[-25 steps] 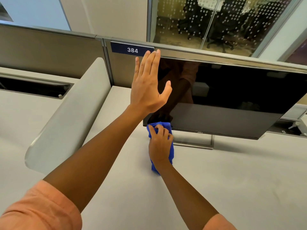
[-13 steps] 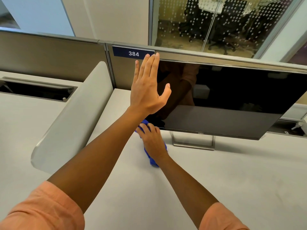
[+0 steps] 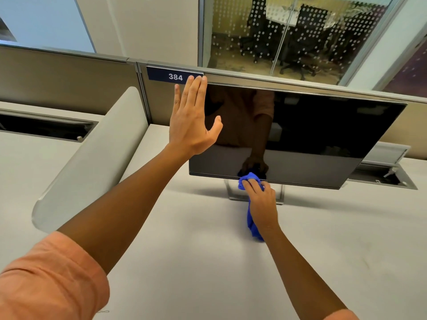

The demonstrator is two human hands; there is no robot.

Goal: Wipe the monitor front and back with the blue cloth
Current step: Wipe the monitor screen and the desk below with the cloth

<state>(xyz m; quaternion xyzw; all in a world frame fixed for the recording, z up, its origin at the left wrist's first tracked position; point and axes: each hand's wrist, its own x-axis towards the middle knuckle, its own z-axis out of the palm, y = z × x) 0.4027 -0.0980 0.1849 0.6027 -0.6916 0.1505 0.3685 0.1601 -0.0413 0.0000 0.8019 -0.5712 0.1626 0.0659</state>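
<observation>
Monitor wipe, front face, lower edge: in progress.

We log the monitor (image 3: 300, 125) upright on its stand (image 3: 232, 192) on the table (image 3: 208, 262), screen dark and facing us. Our right hand (image 3: 262, 202) has its grip clamped on the bunched blue cloth (image 3: 250, 179), fingers curled over the wad; the cloth's top touches the bottom bezel near the middle, just above the stand, and its tail hangs down past the wrist toward the table. Our left hand (image 3: 193, 125) is flat, fingers straight and together, thumb spread, at the monitor's upper-left edge, seemingly steadying it; we cannot tell whether it truly makes contact. We judge the front only partly wiped, at its lowest strip; which parts are already cleaned cannot be read. The back is out of view and, as we judge, still to do.
</observation>
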